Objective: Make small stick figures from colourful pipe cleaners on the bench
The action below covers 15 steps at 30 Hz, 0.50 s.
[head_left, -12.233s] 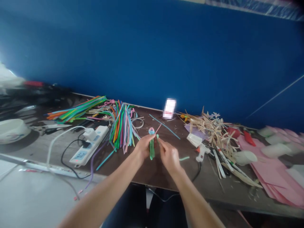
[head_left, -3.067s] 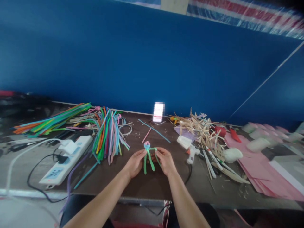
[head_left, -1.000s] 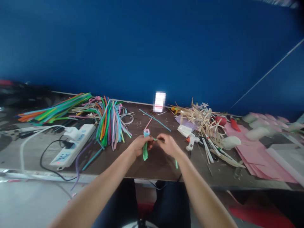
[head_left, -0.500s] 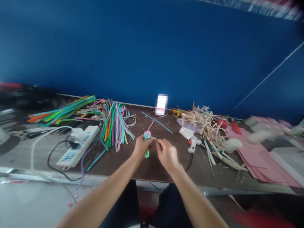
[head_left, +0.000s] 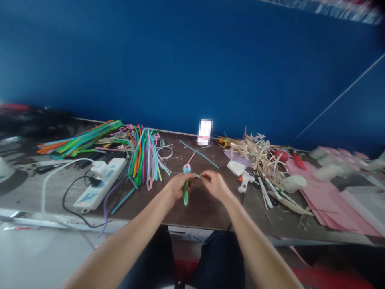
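Note:
Above the middle of the table, my left hand (head_left: pixel 179 185) is closed on a small pipe-cleaner piece with a light-blue and pink top (head_left: pixel 187 168) and a green leaf-like part (head_left: pixel 185 194) hanging below. From it a thin green pipe-cleaner end (head_left: pixel 197 176) sticks out to the right. My right hand (head_left: pixel 213 184) pinches at the tip of that green end, a short way from my left hand. A pink strand (head_left: pixel 191 157) points up and away from the blue top. How the parts join is hidden by my left fingers.
Bundled coloured pipe cleaners (head_left: pixel 146 156) lie left, behind a white power strip (head_left: pixel 100 184) with cables. A loose blue pipe cleaner (head_left: pixel 200 154) lies ahead, near a bright blurred screen (head_left: pixel 205 131). Rightward are a glue gun (head_left: pixel 246 181), straw-coloured strips (head_left: pixel 255 156) and pink sheets (head_left: pixel 325 196).
My right hand has turned and risen slightly, its fingers now at the green end. The held piece has tilted, and more of its green lower part shows.

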Each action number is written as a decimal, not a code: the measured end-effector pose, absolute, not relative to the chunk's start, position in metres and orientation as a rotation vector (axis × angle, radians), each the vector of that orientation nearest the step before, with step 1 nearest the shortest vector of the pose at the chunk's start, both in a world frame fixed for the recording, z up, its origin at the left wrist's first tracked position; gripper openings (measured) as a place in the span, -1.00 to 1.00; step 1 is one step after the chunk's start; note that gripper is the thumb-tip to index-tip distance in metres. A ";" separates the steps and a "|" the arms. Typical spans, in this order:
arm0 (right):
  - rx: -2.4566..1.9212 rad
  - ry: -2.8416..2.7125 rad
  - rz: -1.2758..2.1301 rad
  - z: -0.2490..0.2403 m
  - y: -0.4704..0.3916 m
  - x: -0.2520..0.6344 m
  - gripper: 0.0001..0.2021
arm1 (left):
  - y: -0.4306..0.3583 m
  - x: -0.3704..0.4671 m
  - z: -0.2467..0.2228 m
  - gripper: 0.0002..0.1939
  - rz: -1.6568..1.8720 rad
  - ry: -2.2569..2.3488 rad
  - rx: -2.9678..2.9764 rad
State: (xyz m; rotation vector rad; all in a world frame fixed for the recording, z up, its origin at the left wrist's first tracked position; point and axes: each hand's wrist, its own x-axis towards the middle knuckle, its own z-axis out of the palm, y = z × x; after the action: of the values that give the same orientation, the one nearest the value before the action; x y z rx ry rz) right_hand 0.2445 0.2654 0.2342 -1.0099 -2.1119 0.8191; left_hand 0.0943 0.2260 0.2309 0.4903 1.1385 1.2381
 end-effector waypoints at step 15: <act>-1.039 -2.024 0.482 0.235 0.229 0.235 -0.84 | 0.223 0.112 0.230 -0.89 1.509 1.193 0.495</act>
State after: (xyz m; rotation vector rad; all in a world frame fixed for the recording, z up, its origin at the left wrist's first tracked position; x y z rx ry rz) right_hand 0.2351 0.2293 0.2347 -1.0390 -2.0240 0.4818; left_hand 0.1123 0.2227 0.2300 0.4945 1.1929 1.5095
